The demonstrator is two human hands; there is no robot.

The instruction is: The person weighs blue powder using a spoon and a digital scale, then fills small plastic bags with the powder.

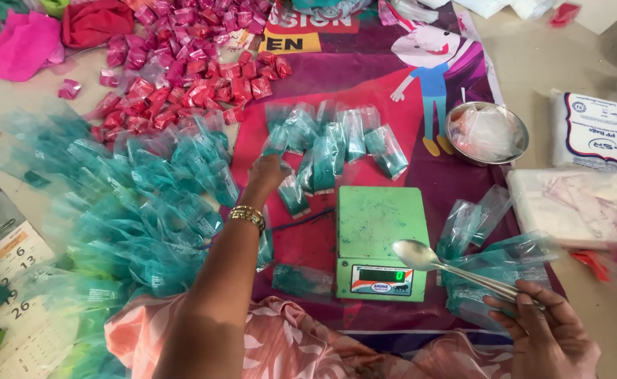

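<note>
Left hand [270, 170] grasps a teal packet [276, 142]; right hand [543, 330] grasps a spoon [455, 268].

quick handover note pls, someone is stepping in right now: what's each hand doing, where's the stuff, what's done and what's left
Left hand: reached out over the mat, fingers on a small teal powder packet at the edge of the filled teal packets.
Right hand: holds a metal spoon by the handle, bowl looking empty, beside the green scale.
Where things are: open bag of teal powder under the spoon; steel bowl beyond the scale; pile of empty teal-tinted bags on the left.
Done: a heap of pink packets and a row of teal ones filled.
Left: scale platform is bare; many empty bags remain.
</note>
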